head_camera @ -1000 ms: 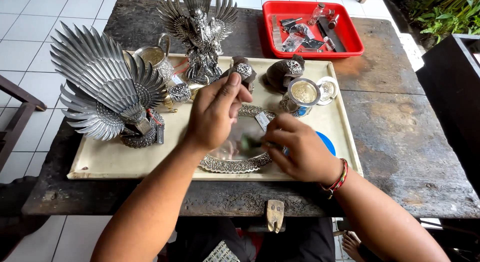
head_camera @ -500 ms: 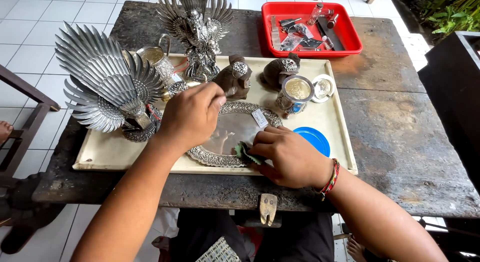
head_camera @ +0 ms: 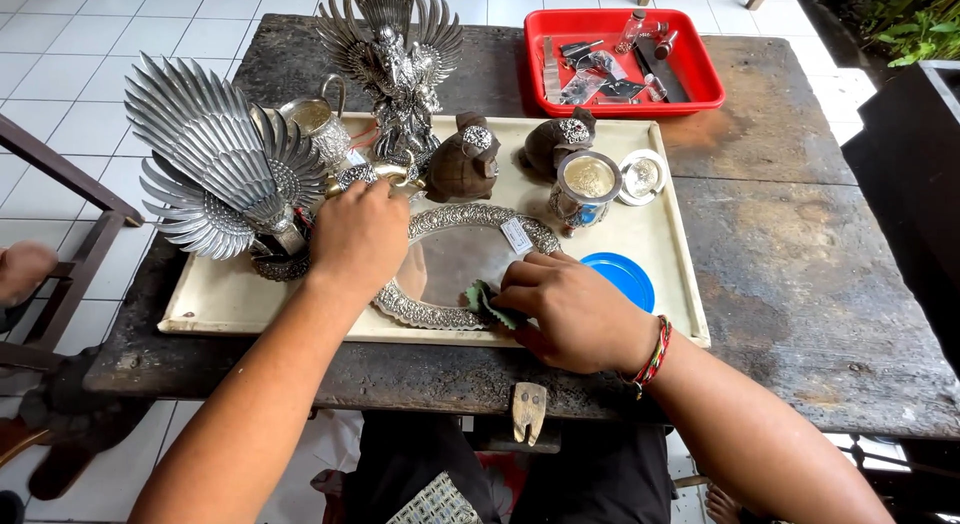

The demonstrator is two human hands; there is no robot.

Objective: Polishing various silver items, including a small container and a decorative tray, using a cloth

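Observation:
An oval silver tray (head_camera: 455,259) with an embossed rim lies on a cream board (head_camera: 660,254). My right hand (head_camera: 570,309) presses a small green cloth (head_camera: 483,302) onto the tray's near edge. My left hand (head_camera: 358,234) rests on the tray's left rim, fingers curled by a small brass piece (head_camera: 385,174). A white tag (head_camera: 517,236) lies on the tray's right side.
On the board stand a silver fan-winged bird (head_camera: 215,169), a winged silver statue (head_camera: 395,59), a silver cup (head_camera: 318,129), two dark bird figures (head_camera: 462,164), a lidded pot (head_camera: 585,184) and a blue lid (head_camera: 622,276). A red tray (head_camera: 690,74) of tools sits behind. Another person's knee (head_camera: 25,269) shows at left.
My left hand has slid left, from over the tray's middle to its left rim. My right hand with the cloth has shifted to the tray's near edge.

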